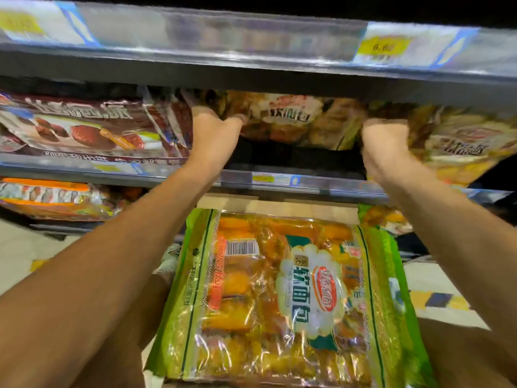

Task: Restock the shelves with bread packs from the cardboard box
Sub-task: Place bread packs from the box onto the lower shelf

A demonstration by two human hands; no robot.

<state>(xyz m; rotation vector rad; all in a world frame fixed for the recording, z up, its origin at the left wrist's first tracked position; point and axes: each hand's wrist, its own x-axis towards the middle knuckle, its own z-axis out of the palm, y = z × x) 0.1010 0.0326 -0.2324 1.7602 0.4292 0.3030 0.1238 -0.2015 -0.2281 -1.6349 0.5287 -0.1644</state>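
Note:
Both my arms reach up into the middle shelf [279, 182]. My left hand [215, 133] and my right hand [387, 147] are closed on the two ends of a brownish bread pack [293, 121], which hangs in the shelf gap just under the upper shelf. Its fingertips-side is hidden behind the pack. Below my arms a large green-edged bread pack [279, 298] lies flat on top of the cardboard box [277, 204], of which only a strip of flap shows.
A dark red bread pack [84, 130] fills the shelf to the left. Another yellow pack [461, 152] sits at the right of the gap. Orange packs [50, 197] lie on the lower shelf. The upper shelf edge [251, 51] carries price tags. Pale floor shows at both sides.

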